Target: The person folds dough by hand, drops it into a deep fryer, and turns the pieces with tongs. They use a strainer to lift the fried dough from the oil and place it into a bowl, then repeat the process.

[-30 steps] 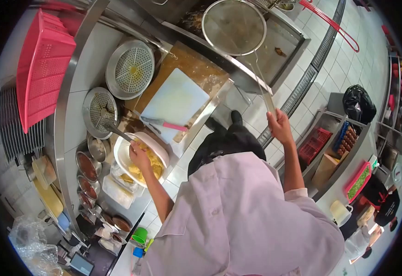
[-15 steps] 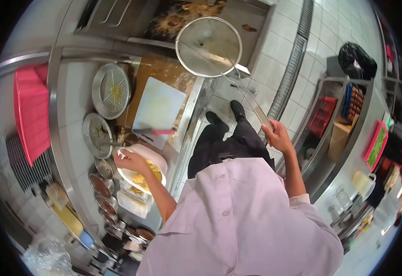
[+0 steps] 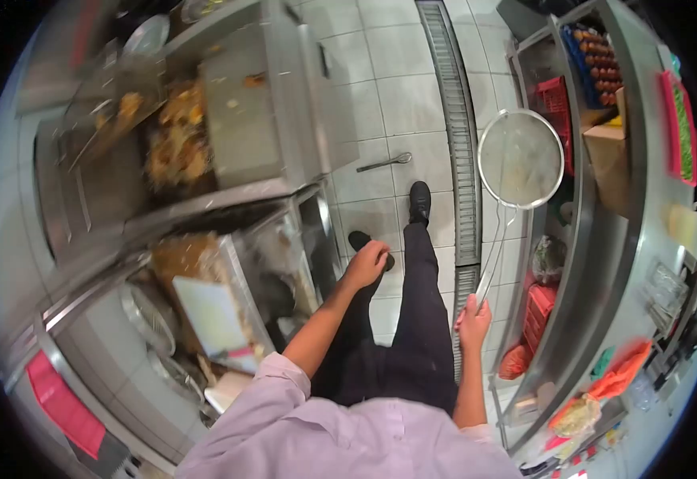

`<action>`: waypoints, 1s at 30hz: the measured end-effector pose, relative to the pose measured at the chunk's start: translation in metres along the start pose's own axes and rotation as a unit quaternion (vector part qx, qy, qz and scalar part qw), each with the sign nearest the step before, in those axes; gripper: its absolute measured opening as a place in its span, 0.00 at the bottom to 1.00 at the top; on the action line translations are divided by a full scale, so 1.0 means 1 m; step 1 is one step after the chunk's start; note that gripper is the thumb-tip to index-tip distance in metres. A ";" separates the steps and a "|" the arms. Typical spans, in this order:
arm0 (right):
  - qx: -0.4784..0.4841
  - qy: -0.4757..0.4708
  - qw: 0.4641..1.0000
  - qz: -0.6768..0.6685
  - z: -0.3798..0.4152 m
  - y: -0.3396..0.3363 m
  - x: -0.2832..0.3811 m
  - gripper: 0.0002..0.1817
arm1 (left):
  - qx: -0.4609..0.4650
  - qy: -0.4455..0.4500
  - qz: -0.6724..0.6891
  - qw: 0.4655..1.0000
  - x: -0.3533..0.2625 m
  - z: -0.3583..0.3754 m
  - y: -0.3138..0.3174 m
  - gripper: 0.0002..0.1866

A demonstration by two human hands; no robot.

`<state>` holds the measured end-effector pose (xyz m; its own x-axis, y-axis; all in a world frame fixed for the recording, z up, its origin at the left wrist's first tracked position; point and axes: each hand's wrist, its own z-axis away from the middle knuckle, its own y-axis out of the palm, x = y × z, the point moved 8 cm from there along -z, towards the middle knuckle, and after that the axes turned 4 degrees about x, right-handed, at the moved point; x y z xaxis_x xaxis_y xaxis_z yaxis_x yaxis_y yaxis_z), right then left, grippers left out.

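Note:
My right hand point(image 3: 473, 321) grips the handle of a large round mesh strainer point(image 3: 521, 158). The strainer's basket is out ahead of me on the right, over the floor drain side and close to the steel shelf unit. My left hand point(image 3: 367, 263) hangs over my legs with its fingers loosely curled in. Nothing shows between those fingers, and the palm side is turned away. Below this hand are my dark shoe point(image 3: 359, 239) and the tiled floor.
A fryer station point(image 3: 244, 128) with brown fried bits stands left. Behind it lies a white cutting board point(image 3: 213, 318). A metal utensil point(image 3: 385, 163) lies on the floor beside the drain grate point(image 3: 449, 120). On the right shelves are an egg tray point(image 3: 596, 64), red crates point(image 3: 541, 307) and a cardboard box point(image 3: 606, 164).
My body has turned and moved forward. The strainer has swung from above the fryer edge to the right. My left hand has left the white tub of yellow food and is over my legs.

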<state>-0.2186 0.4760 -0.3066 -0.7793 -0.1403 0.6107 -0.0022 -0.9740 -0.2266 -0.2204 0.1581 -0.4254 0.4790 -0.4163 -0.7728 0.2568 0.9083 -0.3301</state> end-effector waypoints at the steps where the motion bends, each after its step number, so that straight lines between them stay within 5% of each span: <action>1: -0.024 0.010 0.999 -0.042 -0.019 0.013 -0.019 0.16 | 0.010 -0.003 -0.045 0.999 0.037 -0.030 0.012 0.11; 6: -0.099 0.022 0.986 -0.131 -0.118 0.069 -0.092 0.15 | 0.040 -0.091 -0.232 0.968 0.212 -0.193 0.056 0.14; 10: -0.111 0.083 0.959 -0.248 -0.155 0.061 -0.103 0.16 | 0.083 -0.142 -0.280 0.946 0.266 -0.311 0.072 0.19; 15: -0.157 0.039 0.955 -0.250 -0.173 0.047 -0.089 0.17 | 0.143 -0.163 -0.401 0.890 0.356 -0.422 0.100 0.17; 18: -0.172 0.040 0.941 -0.287 -0.177 0.047 -0.084 0.18 | 0.119 -0.193 -0.403 0.887 0.370 -0.430 0.111 0.17; 23: -0.144 0.055 0.956 -0.251 -0.184 0.050 -0.084 0.19 | 0.011 -0.020 -0.428 0.903 0.348 -0.387 0.131 0.11; 29: -0.116 0.062 0.963 -0.235 -0.190 0.064 -0.095 0.18 | 0.060 0.015 -0.482 0.874 0.249 -0.268 0.148 0.06; 30: -0.097 0.059 0.964 -0.238 -0.189 0.067 -0.096 0.18 | 0.015 0.042 -0.373 0.927 0.210 -0.234 0.135 0.06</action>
<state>-0.2622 0.4583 -0.5236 -0.7271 0.3481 0.5918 -0.4861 -0.8697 -0.0856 -0.2817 0.2027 -0.7592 0.0919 -0.9220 -0.3762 0.5130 0.3677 -0.7757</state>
